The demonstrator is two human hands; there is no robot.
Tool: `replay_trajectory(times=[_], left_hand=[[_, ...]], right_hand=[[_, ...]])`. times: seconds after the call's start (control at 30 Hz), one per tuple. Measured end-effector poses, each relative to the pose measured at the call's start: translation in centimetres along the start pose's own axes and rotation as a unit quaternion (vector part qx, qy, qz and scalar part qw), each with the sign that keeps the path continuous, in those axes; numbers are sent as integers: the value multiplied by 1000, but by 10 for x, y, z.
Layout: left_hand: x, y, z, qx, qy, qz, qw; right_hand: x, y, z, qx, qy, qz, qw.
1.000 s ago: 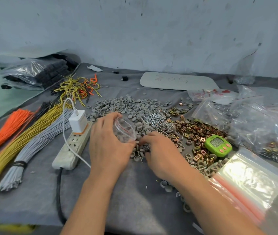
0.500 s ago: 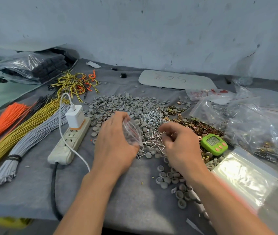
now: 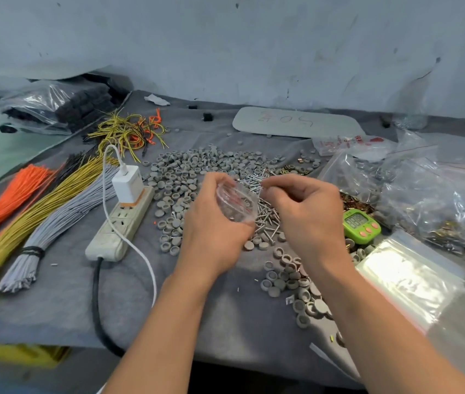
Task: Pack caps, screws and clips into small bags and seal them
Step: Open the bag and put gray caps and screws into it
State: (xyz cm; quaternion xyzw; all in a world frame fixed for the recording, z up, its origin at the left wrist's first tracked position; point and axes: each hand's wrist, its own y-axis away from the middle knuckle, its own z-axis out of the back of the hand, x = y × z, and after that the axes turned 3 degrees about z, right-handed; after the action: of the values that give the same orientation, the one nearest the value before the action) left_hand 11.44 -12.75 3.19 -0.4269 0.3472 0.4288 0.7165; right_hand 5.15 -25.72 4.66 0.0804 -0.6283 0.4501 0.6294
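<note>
Head view — clear bag (image 3: 237, 204) in left hand (image 3: 214, 227), contents unclear — right hand (image 3: 308, 211) beside.

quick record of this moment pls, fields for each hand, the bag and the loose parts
left hand: grips small clear bag
right hand: fingers curled beside the bag, contents hidden
caps: grey, spread on the cloth behind and near the hands
screws: pile beneath the bag
clips: brass pile beyond the green timer
</note>
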Motion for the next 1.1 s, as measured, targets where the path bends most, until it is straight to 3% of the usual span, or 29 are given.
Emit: replay_trajectory(times=[0.1, 0.17, 0.27, 0.4, 0.5, 0.53, 0.6, 0.67, 0.73, 0.83, 1.0, 1.1], left_hand=[[-4, -4, 3, -12, 167, 74, 983], [-8, -6, 5, -21, 265, 103, 959], [-12, -8, 10, 6, 397, 141, 907], [-14, -6, 21, 57, 491, 158, 855], [-13, -5, 25, 68, 495, 161, 851], [-13, -6, 25, 62, 492, 160, 853], [-11, -5, 24, 48, 447, 135, 883], [-7, -3, 21, 18, 309, 74, 948], [-1, 0, 18, -8, 117, 5, 993], [-1, 5, 14, -8, -71, -46, 996], [-5, 8, 3, 24, -116, -100, 988], [-4, 7, 5, 8, -93, -73, 993]], right_hand=[[-2, 7, 7, -17, 181, 10, 983], [-2, 16, 4, 72, 290, -4, 954], [-3, 25, -3, 217, 418, -55, 881], [-4, 23, -7, 237, 448, -78, 859], [-5, 22, -11, 234, 474, -78, 846], [-8, 22, -10, 215, 472, -70, 852], [-13, 19, -8, 159, 402, -68, 899], [-14, 16, -5, 93, 240, -69, 964], [-8, 14, -3, 27, 75, -59, 995], [2, 14, -6, 22, -54, -40, 997], [6, 18, -16, 104, -17, -12, 994], [6, 15, -18, 76, -49, -48, 995]])
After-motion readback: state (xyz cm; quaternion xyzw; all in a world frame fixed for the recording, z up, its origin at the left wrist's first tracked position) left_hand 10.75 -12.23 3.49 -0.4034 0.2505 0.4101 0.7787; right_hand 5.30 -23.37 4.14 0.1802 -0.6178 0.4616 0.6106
